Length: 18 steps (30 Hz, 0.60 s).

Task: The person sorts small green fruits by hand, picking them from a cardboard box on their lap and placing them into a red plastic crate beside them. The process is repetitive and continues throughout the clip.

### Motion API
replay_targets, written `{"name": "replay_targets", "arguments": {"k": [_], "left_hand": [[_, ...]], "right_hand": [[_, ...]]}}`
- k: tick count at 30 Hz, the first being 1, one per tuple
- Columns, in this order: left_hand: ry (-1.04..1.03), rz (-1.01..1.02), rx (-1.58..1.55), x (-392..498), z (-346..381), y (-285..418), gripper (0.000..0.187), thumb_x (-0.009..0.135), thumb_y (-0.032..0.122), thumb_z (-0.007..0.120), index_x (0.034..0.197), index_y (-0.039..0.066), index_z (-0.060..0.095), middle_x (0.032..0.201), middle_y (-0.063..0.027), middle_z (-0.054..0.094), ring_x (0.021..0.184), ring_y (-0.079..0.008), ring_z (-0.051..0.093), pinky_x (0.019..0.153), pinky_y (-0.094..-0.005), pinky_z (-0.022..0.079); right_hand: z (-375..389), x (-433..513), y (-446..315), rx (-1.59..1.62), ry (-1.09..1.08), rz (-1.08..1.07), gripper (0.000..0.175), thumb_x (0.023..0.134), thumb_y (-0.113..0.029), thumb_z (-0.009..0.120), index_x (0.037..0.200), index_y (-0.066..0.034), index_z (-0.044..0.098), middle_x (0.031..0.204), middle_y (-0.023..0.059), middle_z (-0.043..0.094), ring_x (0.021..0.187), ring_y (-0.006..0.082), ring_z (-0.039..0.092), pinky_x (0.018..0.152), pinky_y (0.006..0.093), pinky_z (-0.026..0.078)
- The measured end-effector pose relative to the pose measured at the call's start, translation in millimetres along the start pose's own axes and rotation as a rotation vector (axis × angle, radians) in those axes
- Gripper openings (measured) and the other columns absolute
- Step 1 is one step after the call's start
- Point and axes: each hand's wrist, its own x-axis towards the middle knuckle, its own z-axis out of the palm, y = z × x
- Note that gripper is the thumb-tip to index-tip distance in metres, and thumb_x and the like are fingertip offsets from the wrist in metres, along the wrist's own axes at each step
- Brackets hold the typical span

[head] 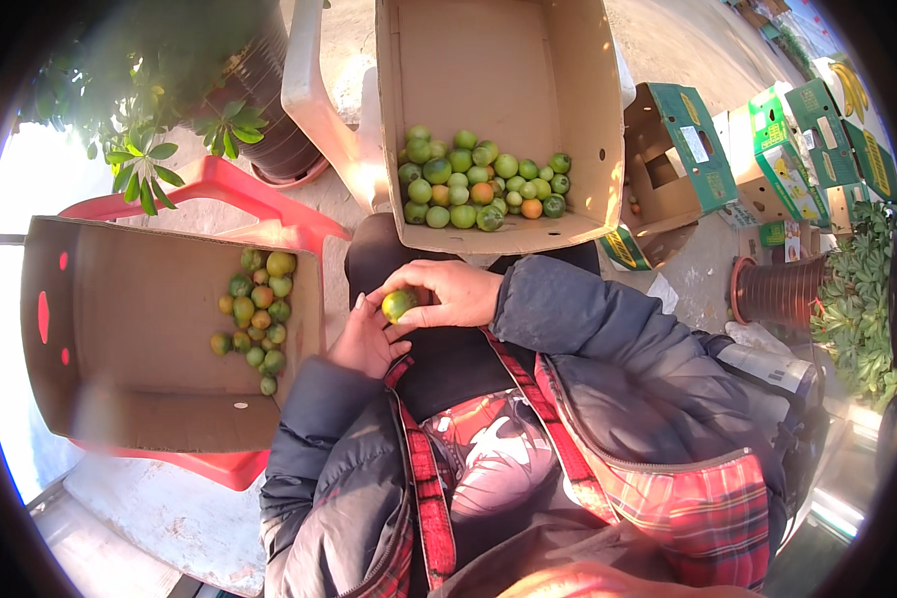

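Observation:
Above my lap, my right hand (448, 294) grips a green tomato (398, 306) between thumb and fingers. My left hand (366, 338) is beside it, fingers spread, its fingertips at the tomato's left side; whether it bears any weight is unclear. Just beyond my knees is a cardboard box (478, 67) with many green and a few orange tomatoes (460, 176) gathered at its near end. To my left, a second cardboard box (142, 314) holds green and orange-tinged tomatoes (261, 306) along its right side.
A red plastic chair or stool (228, 187) supports the left box. A pale plastic chair (318, 97) stands by the far box. Potted plants are at upper left (149, 161) and right (859, 299). Several green-printed cartons (691, 146) stand at the upper right.

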Motion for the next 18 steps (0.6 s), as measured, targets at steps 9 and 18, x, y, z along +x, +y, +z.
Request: {"name": "replay_targets", "arguments": {"k": [9,18], "left_hand": [[0.265,0.557,-0.627,-21.5,-44.5,37.2,0.049,0.09,0.037,0.051,0.126,0.006,0.042,0.119,-0.0139,0.05,0.096,-0.0243,0.057,0.069,-0.029,0.053],[0.372,0.43,-0.408,-14.1,-57.8,27.1,0.066,0.085,0.051,0.052,0.133,0.009,0.035,0.124,-0.0096,0.044,0.102,-0.0204,0.05,0.082,-0.0298,0.046]], "right_hand": [[-96.9,-12.4,67.9,-0.577,0.355,0.433,0.027,0.081,-0.025,0.062,0.099,-0.0049,0.062,0.098,0.0149,0.06,0.09,0.0299,0.058,0.079,0.0375,0.047],[-104.7,-14.1,102.9,-0.728,0.174,0.705,0.053,0.075,-0.026,0.067,0.12,-0.0074,0.047,0.118,0.02,0.05,0.104,0.0341,0.053,0.088,0.0413,0.044]]}}
